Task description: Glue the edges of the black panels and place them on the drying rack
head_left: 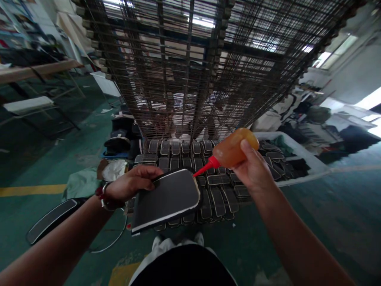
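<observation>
My left hand [138, 182] is closed on the left edge of a flat dark panel [169, 194] with rounded corners, its thumb on top. A pale line runs along the panel's border, yellowish near the upper right corner. In my right hand [253, 167] is a squeeze bottle [233, 149] of amber liquid, tilted down to the left. Its long red nozzle [205, 167] points at the panel's upper right corner; the tip is at the border line, and I cannot tell whether it touches.
Below lie rows of similar dark panels [218, 200] with pale borders. A tall wire rack [190, 59] rises ahead. One panel [53, 220] lies at the lower left, near a green cloth [81, 182]. A white-rimmed bin [315, 163] with dark pieces stands right, a stool [28, 104] far left.
</observation>
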The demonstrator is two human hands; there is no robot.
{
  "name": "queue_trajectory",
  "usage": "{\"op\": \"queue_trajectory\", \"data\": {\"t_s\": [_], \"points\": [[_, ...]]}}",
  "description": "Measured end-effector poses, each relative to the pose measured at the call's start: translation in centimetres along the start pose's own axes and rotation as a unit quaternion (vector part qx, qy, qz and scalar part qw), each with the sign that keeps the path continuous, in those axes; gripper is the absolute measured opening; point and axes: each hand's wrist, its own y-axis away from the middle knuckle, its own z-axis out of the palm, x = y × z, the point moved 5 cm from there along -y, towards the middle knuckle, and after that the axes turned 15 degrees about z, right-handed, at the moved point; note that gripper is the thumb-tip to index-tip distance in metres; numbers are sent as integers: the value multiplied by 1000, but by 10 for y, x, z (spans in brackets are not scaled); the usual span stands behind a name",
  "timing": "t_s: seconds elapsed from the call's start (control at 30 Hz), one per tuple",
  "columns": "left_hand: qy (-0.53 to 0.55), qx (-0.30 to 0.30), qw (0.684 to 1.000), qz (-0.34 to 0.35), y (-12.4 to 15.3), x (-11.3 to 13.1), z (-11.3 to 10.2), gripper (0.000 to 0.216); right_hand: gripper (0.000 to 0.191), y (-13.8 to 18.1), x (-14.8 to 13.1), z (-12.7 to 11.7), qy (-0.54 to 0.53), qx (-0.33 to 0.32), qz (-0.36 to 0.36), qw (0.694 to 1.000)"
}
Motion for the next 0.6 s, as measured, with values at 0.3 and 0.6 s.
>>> {"op": "queue_trajectory", "data": {"t_s": [0.3,0.6], "points": [[13,49,999,20,9,-1,-4,28,44,19,5,-3,32,-25,14,999],[68,120,990,37,13,-9,-7,25,42,18,11,-12,-46,31,5,998]]}}
